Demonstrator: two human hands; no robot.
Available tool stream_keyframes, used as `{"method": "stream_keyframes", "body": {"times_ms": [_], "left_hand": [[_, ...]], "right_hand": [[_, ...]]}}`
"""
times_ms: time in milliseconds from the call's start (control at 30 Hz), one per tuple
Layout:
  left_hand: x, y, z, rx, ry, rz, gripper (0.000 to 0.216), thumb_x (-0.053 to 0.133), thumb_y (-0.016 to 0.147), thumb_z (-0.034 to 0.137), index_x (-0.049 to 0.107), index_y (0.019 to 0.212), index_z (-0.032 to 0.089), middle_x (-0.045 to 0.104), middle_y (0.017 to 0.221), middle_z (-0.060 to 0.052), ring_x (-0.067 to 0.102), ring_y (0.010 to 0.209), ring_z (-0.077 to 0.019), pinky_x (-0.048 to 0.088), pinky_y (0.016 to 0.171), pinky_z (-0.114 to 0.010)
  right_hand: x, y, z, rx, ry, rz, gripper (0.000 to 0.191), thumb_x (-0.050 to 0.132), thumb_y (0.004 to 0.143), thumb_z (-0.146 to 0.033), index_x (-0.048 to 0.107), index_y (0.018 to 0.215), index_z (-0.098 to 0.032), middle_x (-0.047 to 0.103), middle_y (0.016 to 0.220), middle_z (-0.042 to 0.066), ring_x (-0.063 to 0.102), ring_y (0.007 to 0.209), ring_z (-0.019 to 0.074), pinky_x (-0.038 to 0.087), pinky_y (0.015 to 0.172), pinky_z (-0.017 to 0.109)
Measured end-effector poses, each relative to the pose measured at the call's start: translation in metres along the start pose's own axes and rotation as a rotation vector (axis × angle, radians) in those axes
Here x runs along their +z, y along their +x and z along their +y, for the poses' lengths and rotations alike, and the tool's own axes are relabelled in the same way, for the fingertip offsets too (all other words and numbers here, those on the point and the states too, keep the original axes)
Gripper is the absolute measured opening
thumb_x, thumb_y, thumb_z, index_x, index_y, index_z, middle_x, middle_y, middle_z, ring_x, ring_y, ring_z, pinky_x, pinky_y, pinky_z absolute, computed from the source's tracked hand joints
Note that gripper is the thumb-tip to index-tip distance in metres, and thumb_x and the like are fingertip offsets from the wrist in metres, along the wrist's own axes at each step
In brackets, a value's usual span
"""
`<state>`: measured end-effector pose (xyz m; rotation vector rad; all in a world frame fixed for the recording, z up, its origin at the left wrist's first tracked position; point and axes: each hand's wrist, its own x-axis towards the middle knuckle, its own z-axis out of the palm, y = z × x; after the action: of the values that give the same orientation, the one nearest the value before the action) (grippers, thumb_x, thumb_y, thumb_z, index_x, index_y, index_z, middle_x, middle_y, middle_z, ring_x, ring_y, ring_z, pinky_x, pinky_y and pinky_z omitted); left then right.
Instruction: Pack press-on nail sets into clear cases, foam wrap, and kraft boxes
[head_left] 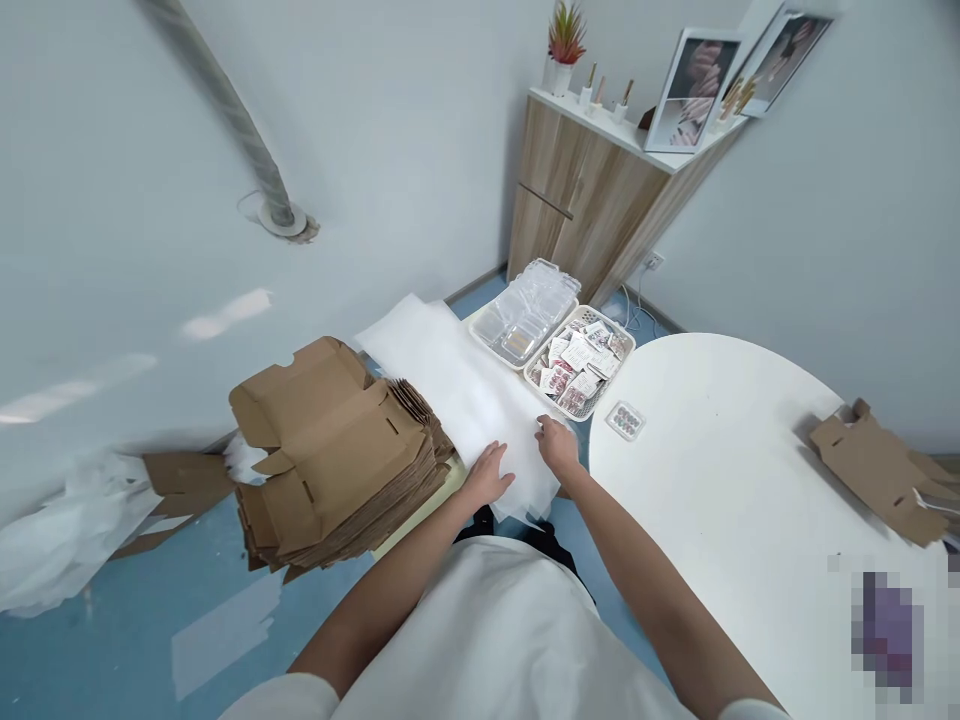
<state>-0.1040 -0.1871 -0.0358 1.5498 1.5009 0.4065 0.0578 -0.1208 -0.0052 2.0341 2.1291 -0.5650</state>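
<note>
A stack of thin white packing sheets (457, 370) lies in front of me, its near edge uneven. On its near left part my left hand (489, 474) rests with the fingers stretched out and slightly apart. Over the right side of the sheets is my right hand (558, 445), its fingers curled and pressed together. Whether a sheet edge is pinched in them I cannot make out. Just beyond the right hand stands a white basket (534, 378) of small printed packets (581, 365). A small clear case (625, 421) with several coloured pieces lies on the round white table (720, 450).
Flat brown cardboard boxes (337, 430) are piled left of the sheets. Behind, a tray (480, 322) holds clear plastic cases (532, 300). More cardboard (877, 470) lies on the table's right side. A wooden cabinet (585, 190) stands at the back, and white plastic wrapping (75, 530) lies far left.
</note>
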Motion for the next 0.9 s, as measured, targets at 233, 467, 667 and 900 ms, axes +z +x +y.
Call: {"method": "stream_keyframes", "body": {"times_ms": [233,467,667,900], "left_hand": [[-0.001,0.0,-0.003,0.033,0.011,-0.016,0.055,0.054,0.069,0.025,0.041,0.122,0.013,0.033,0.134,-0.014,0.027,0.125,-0.0236,0.023,0.102,-0.035],[0.0,-0.001,-0.005,0.04,-0.23,0.094,0.05,0.061,0.063,0.027,0.051,0.111,0.015,0.045,0.126,-0.013,0.036,0.12,-0.0252,0.025,0.101,-0.038],[-0.001,0.006,0.017,-0.097,-0.936,0.126,0.034,0.052,0.071,0.046,0.055,0.087,0.016,0.062,0.085,-0.006,0.059,0.081,-0.017,0.045,0.068,-0.028],[-0.006,0.013,0.016,-0.129,-0.939,0.191,0.032,0.053,0.067,0.048,0.052,0.065,0.015,0.056,0.06,0.001,0.057,0.064,-0.0128,0.043,0.058,-0.023]], "right_hand": [[-0.006,-0.002,0.003,-0.031,-0.116,0.071,0.024,0.031,0.086,-0.017,0.046,0.105,-0.019,0.063,0.075,0.007,0.058,0.064,0.0181,0.031,0.054,0.026],[-0.003,-0.019,-0.001,-0.325,-0.034,0.362,0.016,0.037,0.082,-0.016,0.053,0.08,-0.018,0.059,0.097,0.01,0.053,0.09,0.0208,0.037,0.072,0.031],[0.01,-0.044,-0.021,-0.613,0.154,0.312,0.012,0.042,0.079,-0.017,0.052,0.084,-0.019,0.047,0.116,0.011,0.05,0.099,0.019,0.04,0.077,0.032],[-0.013,-0.051,-0.045,-0.306,0.188,0.302,0.036,0.049,0.076,-0.027,0.045,0.111,-0.021,0.054,0.106,0.009,0.049,0.098,0.0217,0.033,0.08,0.036]]}}
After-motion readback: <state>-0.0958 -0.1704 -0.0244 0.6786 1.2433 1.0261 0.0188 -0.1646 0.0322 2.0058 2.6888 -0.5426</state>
